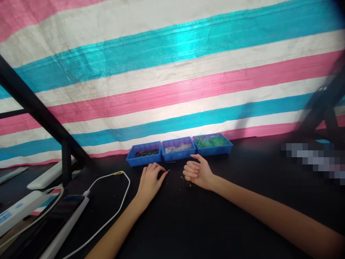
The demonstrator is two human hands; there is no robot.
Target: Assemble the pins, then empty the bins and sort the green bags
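A makeshift workshop station, backed by striped tarpaulin (172, 86) across the upper frame. Blue parts bins (179, 155) line the black tabletop (172, 226) at center.

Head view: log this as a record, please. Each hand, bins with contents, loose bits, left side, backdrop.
left hand: left hand, thin light piece pinched at thumb and index fingertips
right hand: right hand, fingers curled; whether it holds anything, can't tell
left blue bin: dark thin pieces
middle blue bin: clear or whitish pieces
right blue bin: green pieces
loose bits: small yellowish bits on black table, near right hand
left side: white cable, white power strip
backdrop: striped sheet
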